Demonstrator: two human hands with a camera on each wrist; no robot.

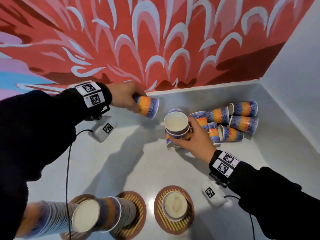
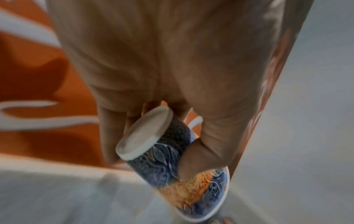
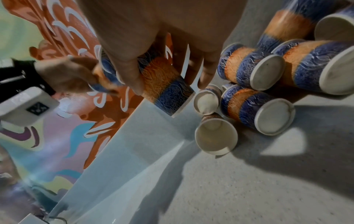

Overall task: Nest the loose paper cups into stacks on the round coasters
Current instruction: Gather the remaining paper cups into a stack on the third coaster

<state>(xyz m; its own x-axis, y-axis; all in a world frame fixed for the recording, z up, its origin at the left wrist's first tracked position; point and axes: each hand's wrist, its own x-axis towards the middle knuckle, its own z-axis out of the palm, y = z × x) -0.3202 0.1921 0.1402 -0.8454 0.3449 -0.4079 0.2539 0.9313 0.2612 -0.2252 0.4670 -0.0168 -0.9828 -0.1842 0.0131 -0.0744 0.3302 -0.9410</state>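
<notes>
A pale grey tabletop fills a corner between a red petal mural and a plain white wall. The left hand grips one paper cup on its side above the surface; the right hand holds two nested cups beside the loose pile. Near the front edge, cup stacks stand on striped round coasters.

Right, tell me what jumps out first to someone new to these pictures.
The huge red mural fills the wall behind the white table. Each hand holds cups: the left hand grips one cup, the right hand a small nested stack. A pile of loose cups lies in the corner.
</notes>
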